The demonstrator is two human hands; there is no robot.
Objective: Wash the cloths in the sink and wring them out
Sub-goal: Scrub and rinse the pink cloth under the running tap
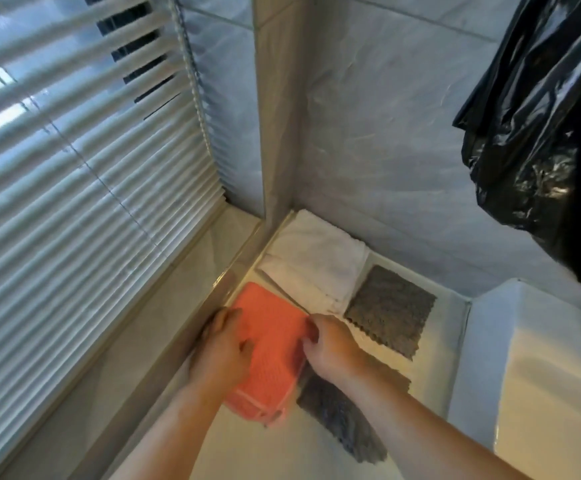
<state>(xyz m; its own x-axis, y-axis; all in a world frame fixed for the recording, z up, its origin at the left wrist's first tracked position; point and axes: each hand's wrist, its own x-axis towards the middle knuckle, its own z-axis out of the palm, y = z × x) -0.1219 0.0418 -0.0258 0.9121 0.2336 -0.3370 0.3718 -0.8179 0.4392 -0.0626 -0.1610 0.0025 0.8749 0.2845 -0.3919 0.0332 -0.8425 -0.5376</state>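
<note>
A folded coral-orange cloth (271, 344) lies on the white counter (434, 368) beside the window ledge. My left hand (220, 348) grips its left edge with curled fingers. My right hand (330, 346) pinches its right edge. A folded white cloth (317, 265) lies in the back corner. One grey cloth (391, 303) lies to the right of it, and a second grey cloth (344, 420) lies partly under my right forearm. The white sink (542, 375) is at the right edge.
A window with white slatted blinds (74, 168) fills the left side above a beige ledge (136, 348). A black plastic bag (545, 133) hangs at the upper right over the sink. Grey tiled walls (386, 133) close the corner behind the cloths.
</note>
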